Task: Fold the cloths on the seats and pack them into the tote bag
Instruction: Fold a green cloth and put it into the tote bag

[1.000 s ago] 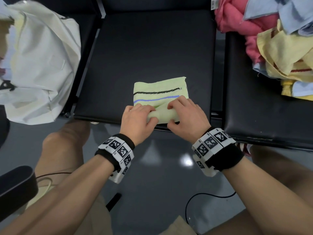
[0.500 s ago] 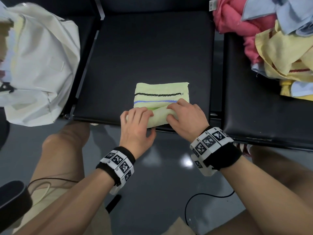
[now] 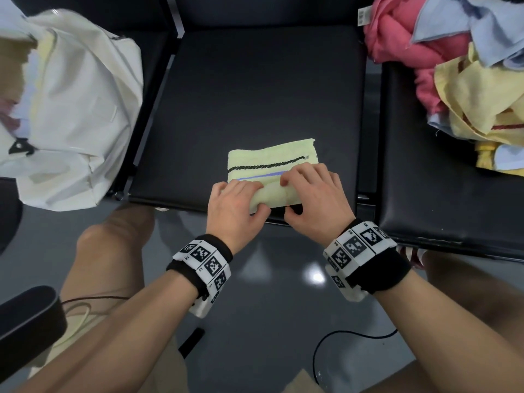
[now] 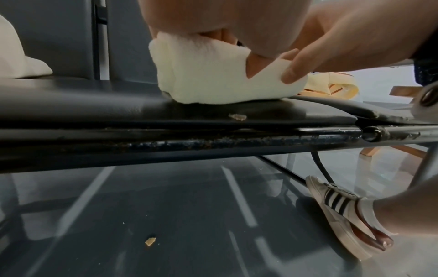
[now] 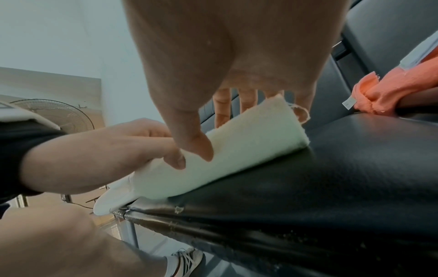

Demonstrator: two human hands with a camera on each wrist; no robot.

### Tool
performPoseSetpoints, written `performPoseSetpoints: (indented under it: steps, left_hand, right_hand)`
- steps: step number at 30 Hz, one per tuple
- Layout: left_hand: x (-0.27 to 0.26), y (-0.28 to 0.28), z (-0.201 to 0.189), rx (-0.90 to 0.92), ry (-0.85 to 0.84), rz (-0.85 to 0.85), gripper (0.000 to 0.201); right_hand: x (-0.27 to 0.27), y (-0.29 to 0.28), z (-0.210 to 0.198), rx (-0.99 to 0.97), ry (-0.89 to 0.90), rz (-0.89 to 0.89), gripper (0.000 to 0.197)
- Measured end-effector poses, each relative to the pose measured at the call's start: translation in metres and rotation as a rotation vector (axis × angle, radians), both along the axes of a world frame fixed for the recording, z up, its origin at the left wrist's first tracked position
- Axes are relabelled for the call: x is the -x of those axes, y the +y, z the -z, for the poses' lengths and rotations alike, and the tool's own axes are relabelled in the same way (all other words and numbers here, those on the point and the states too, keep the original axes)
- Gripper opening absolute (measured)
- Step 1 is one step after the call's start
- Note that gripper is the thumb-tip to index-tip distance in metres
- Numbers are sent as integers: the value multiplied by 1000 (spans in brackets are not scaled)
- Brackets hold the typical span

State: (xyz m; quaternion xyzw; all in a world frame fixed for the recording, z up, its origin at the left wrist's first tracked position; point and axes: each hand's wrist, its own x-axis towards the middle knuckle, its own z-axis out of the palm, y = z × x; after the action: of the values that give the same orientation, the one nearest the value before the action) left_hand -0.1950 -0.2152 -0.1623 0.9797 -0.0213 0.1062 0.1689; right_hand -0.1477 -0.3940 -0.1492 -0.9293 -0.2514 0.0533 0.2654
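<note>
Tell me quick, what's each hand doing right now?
Left hand: gripping the pale green cloth.
Right hand: gripping the same cloth's near fold.

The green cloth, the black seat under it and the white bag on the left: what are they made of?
The green cloth looks like soft woven cotton, matte, with frayed edges and stitched cord stripes. The black seat seems padded leather or vinyl: a fine grain and dull sheen show in the right wrist view. The white bag looks like thin canvas, creased and slumping.

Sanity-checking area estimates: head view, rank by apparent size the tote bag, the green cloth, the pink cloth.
1. tote bag, by far the largest.
2. pink cloth, partly covered by other cloths and cropped.
3. green cloth, folded, partly under both hands; close to the pink, so unsure.
</note>
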Motion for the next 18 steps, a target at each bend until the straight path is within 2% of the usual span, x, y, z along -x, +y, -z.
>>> performPoseSetpoints:
  steps: [7, 9, 13, 16, 18]
  left_hand:
    - [-10, 1, -11, -7, 156, -29, 52]
    - [-11, -1, -12, -9, 160, -21, 49]
    - [-1, 0, -10, -2, 30, 8, 35]
    - [10, 2, -3, -3, -66, 32, 41]
    - [14, 3, 1, -38, -63, 59, 46]
  right_hand:
    - [-1, 1, 1, 25, 9, 11, 38]
    - [-2, 1, 1, 33, 17, 12, 37]
    - [-4, 0, 0, 69, 49, 12, 33]
    - [-5, 0, -1, 97, 62, 14, 32]
    - [-5, 1, -2, 121, 81, 10, 32]
